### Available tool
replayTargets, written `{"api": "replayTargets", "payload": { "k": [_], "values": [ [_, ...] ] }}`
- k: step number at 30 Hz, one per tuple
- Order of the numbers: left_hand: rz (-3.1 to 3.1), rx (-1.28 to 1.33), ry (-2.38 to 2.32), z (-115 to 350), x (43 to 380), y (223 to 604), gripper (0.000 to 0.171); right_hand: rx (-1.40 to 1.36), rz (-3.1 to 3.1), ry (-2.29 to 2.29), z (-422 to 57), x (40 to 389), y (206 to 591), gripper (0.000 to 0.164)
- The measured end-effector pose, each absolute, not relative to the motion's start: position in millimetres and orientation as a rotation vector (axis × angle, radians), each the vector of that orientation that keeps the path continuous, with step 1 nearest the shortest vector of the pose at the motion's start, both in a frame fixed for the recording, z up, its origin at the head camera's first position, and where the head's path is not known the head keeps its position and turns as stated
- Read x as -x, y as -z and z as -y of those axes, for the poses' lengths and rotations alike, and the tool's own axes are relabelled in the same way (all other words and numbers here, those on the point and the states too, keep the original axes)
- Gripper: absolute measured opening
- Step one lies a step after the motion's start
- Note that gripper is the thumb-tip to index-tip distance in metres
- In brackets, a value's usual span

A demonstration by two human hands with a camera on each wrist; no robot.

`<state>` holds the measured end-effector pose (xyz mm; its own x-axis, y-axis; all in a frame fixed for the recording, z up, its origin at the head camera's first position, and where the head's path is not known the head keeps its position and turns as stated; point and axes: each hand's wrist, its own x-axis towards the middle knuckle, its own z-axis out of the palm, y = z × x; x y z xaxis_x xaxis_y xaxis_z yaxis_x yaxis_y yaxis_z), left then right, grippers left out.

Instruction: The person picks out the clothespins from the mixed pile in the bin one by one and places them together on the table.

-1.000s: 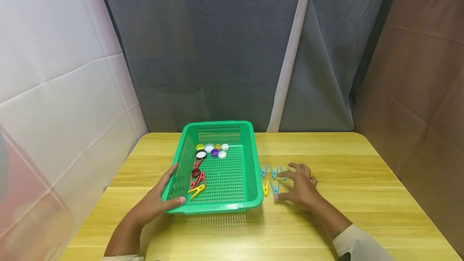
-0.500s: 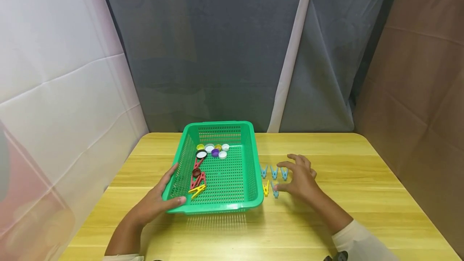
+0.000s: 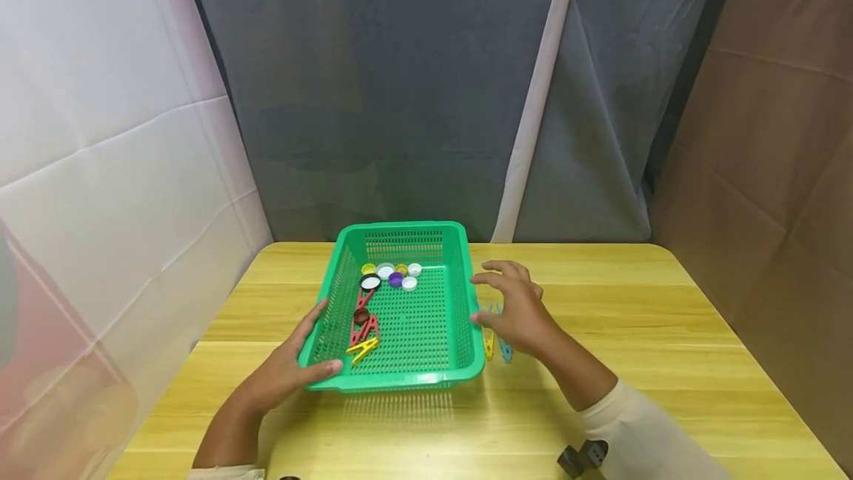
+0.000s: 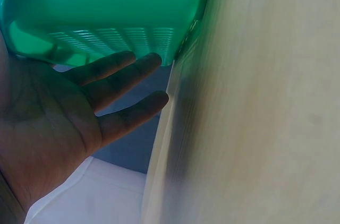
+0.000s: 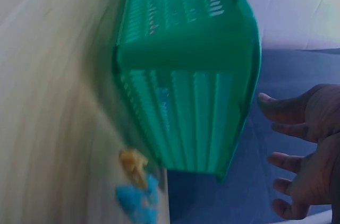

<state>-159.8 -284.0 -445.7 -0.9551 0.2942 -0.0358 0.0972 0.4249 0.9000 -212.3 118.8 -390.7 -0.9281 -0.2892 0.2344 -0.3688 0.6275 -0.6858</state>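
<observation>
I'm seeing, from my distant post, a wooden table (image 3: pixel 666 339) bearing a green basket (image 3: pixel 400 380). The left hand (image 3: pixel 289 361) is holding the basket's near left corner, thumb lying over the rim, three fingers stretching out straight. The right hand (image 3: pixel 516 313) is hovering just beside the right rim, fingers spreading loosely and holding nothing. A yellow clip (image 3: pixel 489 347) and blue clips (image 3: pixel 505 351), partly hidden, are lying beside the basket; red clips (image 3: pixel 365 332) and a second yellow clip (image 3: pixel 363 350) are lying inside, round caps (image 3: pixel 385 271) sitting mostly toward the far end
</observation>
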Motion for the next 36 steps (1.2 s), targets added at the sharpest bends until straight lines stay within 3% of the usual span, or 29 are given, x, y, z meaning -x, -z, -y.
{"api": "replayTargets", "payload": {
  "k": [23, 36],
  "values": [
    [-2.498, -0.37, -1.541, 284.9, 160.4, 446.3, 0.11, -0.921, 2.966, -1.261, -9.1, 209.6, 384.1, 0.046],
    [-2.509, -0.351, -1.54, 283.7, 158.4, 445.9, 0.108, -1.238, 3.298, -0.604, 34.6, 214.2, 371.3, 0.045]
  ]
}}
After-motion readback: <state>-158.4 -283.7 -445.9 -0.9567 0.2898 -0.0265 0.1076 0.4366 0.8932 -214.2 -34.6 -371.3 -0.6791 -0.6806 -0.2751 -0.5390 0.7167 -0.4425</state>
